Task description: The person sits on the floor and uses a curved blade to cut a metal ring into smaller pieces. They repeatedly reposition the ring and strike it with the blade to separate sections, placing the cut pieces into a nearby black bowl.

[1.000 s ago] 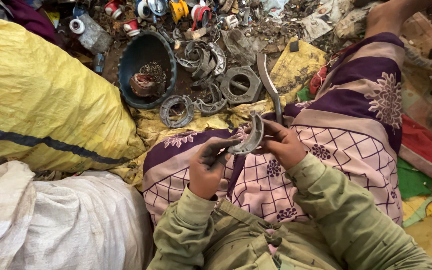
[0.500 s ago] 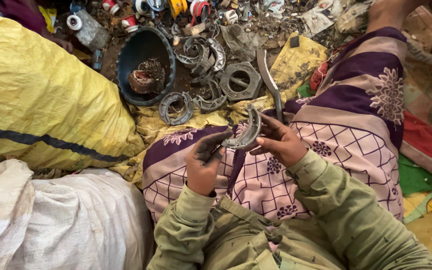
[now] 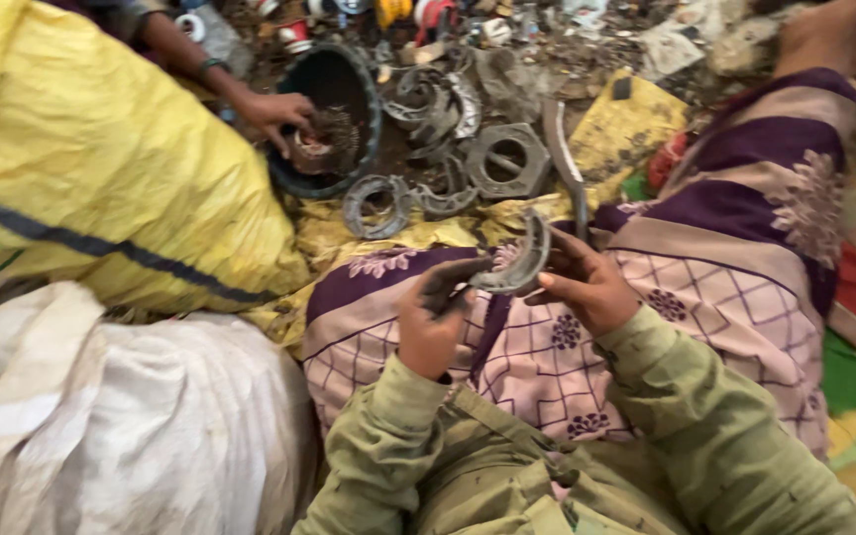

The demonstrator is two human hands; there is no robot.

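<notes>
A curved, grey metal piece [image 3: 517, 266], shaped like a brake shoe, sits at the middle of the view, held over the person's lap above a purple and pink patterned cloth [image 3: 646, 327]. The left hand [image 3: 435, 322] closes its fingers around the lower end of the piece, at about 8 o'clock from it; the right hand [image 3: 587, 287] pinches its upper end from 3 o'clock, thumb on the near face. Both hands are wrapped on the same piece, neither spread. The piece looks dull and grimy, and nothing has visibly come off it, so the work on it seems to be in its middle rather than finished.

At 1 o'clock from the piece a long bent metal bar [image 3: 565, 163] stands up from the lap edge. At 12 o'clock, on the ground, lie a large hexagonal nut [image 3: 507, 159] and, toward 11 o'clock, a grey ring [image 3: 376, 206] with more curved shoes heaped behind, which seem to be pieces not yet handled. Further toward 10 o'clock another person's hand [image 3: 274, 111] reaches into a dark round bowl [image 3: 354, 109] holding small rusty scrap. A yellow sack [image 3: 101, 178] fills 9 o'clock, and a white sack [image 3: 151, 426] lies at 7 o'clock.
</notes>
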